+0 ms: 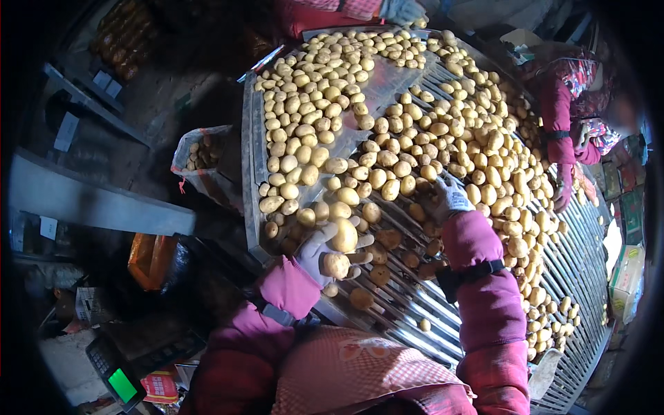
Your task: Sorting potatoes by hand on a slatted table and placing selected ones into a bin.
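Many potatoes [389, 158] lie heaped over a metal sorting table with a slatted grate [576, 259] and a smooth metal sheet [386, 85]. My left hand [319, 251], in a pale glove, is palm up at the table's near left part and holds a large potato [344, 235] and a smaller potato [335, 265]. My right hand [452, 197], in a white and grey glove, reaches down among the potatoes at the middle of the grate. Its fingertips are partly hidden, so whether it grips one cannot be told. Darker, shaded potatoes [388, 239] lie on the slats between my hands.
A co-worker's gloved hand [563, 189] is at the grate's right side; another's gloved hand [402, 11] is at the far edge. An open sack [199, 168] holding potatoes stands left of the table. An orange container [150, 259] and a scale with a lit green display [123, 385] are at the left.
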The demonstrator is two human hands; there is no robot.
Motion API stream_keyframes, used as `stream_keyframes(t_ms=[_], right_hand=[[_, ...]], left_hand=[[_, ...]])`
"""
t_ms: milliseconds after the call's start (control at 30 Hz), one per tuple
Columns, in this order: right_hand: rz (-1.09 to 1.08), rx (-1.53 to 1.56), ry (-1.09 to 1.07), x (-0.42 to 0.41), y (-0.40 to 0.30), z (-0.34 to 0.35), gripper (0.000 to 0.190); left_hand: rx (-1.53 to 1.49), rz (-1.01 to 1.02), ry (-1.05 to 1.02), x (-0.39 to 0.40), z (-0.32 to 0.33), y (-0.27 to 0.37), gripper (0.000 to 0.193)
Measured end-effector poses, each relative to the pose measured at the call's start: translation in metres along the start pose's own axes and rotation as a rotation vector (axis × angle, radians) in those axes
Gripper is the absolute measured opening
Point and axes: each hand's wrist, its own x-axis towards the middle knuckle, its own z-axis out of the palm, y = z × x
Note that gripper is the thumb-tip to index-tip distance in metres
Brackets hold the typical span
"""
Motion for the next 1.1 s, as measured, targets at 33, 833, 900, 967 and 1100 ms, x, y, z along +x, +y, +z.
stream_keyframes(t_ms=[33, 833, 900, 967, 1100], right_hand=[[-0.004, 0.018, 0.008, -0.006, 0.001, 0.003, 0.060], [-0.429, 0.656, 0.220, -0.178, -0.149, -0.055, 0.037], [-0.219, 0.648, 0.227, -0.210, -0.120, -0.037, 0.028], [-0.039, 0.683, 0.240, -0.239, -0.094, -0.019, 0.025], [0.137, 0.664, 0.221, -0.270, -0.061, 0.002, 0.021]], left_hand=[[0.111, 0.048, 0.027, -0.001, 0.000, 0.000, 0.067], [-0.279, 0.368, -0.239, -0.163, -0.082, 0.043, 0.054], [-0.007, 0.610, -0.122, -0.209, -0.113, 0.038, 0.056], [0.120, 0.567, 0.022, -0.246, -0.153, 0.029, 0.059], [0.359, 0.454, 0.313, -0.278, -0.244, 0.019, 0.063]])
